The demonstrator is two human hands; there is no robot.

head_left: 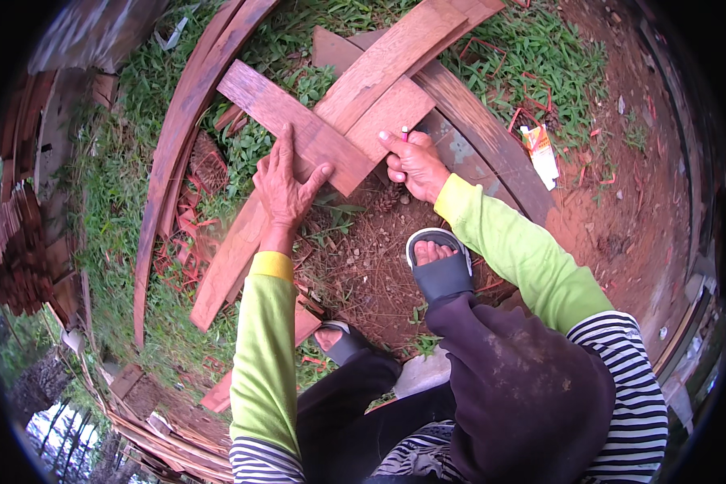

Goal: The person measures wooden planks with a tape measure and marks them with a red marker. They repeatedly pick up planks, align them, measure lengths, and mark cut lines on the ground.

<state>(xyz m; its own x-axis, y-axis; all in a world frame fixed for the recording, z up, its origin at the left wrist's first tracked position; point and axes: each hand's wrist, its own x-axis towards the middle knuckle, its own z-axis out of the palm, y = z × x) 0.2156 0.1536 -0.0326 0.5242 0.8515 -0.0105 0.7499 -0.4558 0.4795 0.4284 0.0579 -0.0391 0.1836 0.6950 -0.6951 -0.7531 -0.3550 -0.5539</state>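
Across a long brown board point(232, 262), at scene centre, lies a short reddish plank point(323, 145). Left hand point(285, 185): fingers spread on its near side. Right hand point(418, 167): just right of it, pinching a slim stick point(405, 134), mostly hidden.

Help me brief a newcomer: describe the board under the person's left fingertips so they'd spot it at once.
Start with the long board slanting down from the picture's top right. Lying across it is a short plank, the left hand on its near side. Its darker, purplish-brown face sets it apart from the paler short board by the right hand.
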